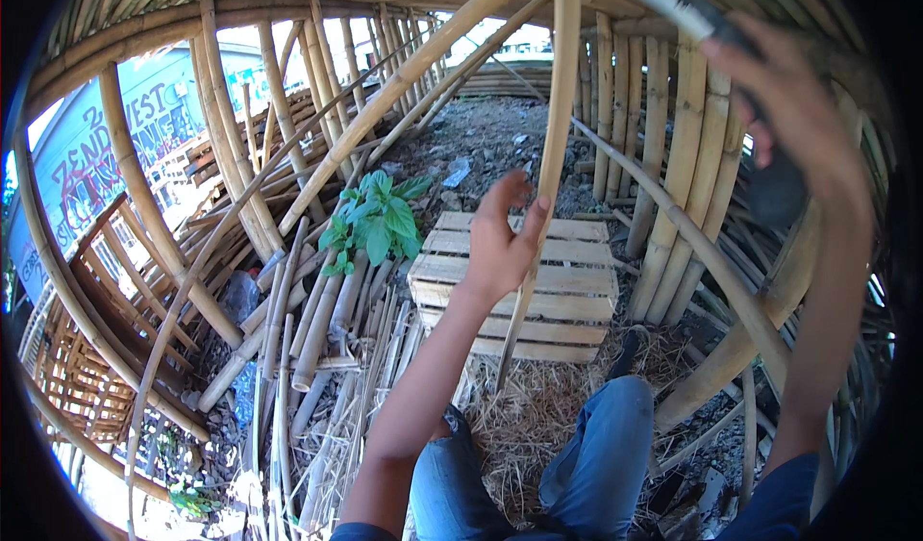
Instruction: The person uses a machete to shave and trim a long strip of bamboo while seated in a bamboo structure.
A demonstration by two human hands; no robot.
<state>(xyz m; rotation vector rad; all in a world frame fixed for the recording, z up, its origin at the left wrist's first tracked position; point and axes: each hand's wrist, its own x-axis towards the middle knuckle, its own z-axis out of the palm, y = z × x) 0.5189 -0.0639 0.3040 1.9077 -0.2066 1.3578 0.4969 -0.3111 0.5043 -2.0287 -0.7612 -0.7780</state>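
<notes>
A long, pale bamboo strip [558, 89] stands nearly upright before me, its lower end above the straw between my knees. Beside it is my left hand [502, 243], fingers loosely curled and apart from the thumb, which overlaps the strip's edge without wrapping round it. Raised at the upper right, my right hand [788, 108] is closed round the dark handle of a machete [668, 0]. Its blade points up and left past the strip's top, partly cut off by the picture's edge. A dark rounded end hangs below that hand.
A slatted wooden crate [567, 279] sits just beyond the strip. Left of it grows a leafy green plant [377, 219] among cut bamboo poles [332, 329]. A slanting pole [423, 89] crosses overhead, another [673, 214] at right. Straw [538, 416] covers the ground by my knees.
</notes>
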